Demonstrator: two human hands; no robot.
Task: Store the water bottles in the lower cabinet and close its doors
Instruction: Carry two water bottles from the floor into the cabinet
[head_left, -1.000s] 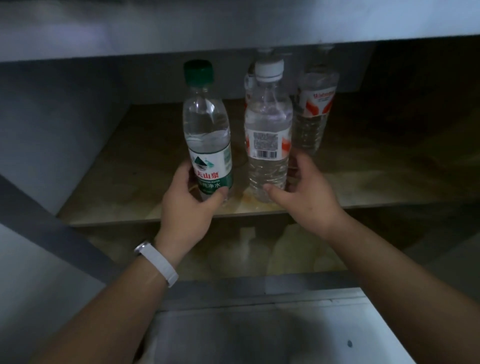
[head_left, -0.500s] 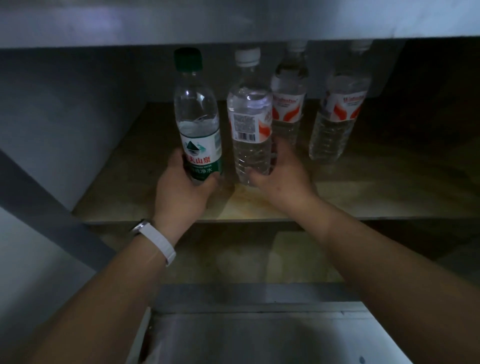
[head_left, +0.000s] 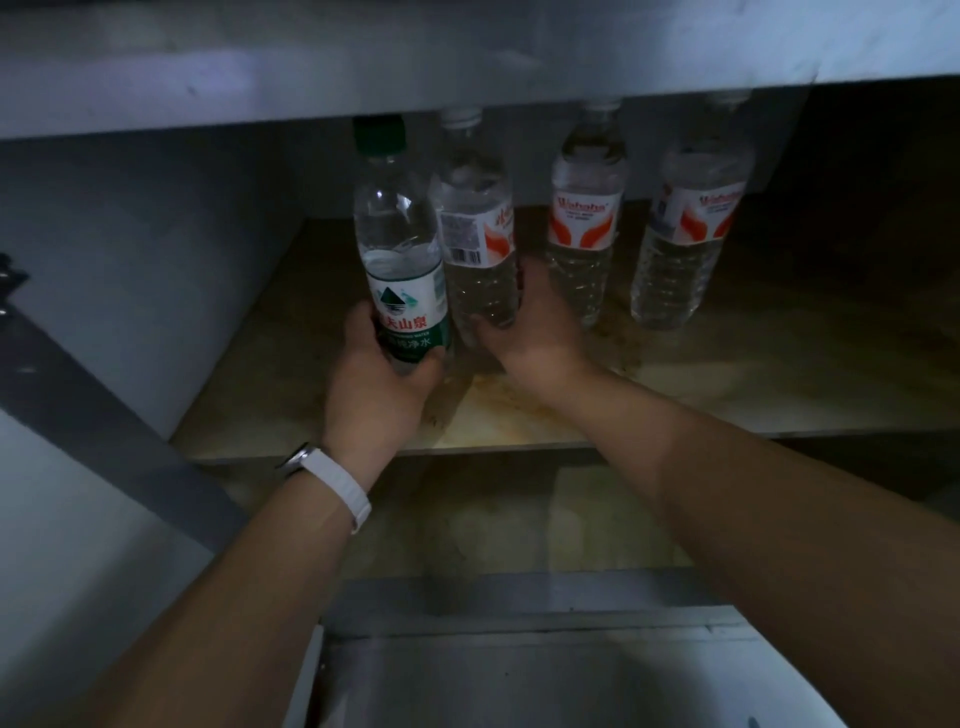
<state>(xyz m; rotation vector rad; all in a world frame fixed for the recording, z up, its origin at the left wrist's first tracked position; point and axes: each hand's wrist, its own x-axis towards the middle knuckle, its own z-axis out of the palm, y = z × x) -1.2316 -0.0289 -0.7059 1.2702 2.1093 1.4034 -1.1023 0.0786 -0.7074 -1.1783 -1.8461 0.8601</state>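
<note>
While two bottles are gripped, one by the left hand (head_left: 374, 387), one by the right hand (head_left: 535, 332), on the shelf (head_left: 727, 384) beside two others, release and door closing are judged next.

Both forearms are showing bare, no sleeves reaching into view. The left wrist is wearing a white band (head_left: 336, 480), smooth and rounded, wrapping snugly, with a slim dark-edged watch body (head_left: 293, 459) sitting on the outer side. The right wrist is wearing nothing. The left hand (head_left: 375, 391) and right hand (head_left: 535, 332) are showing no rings or gloves.
</note>
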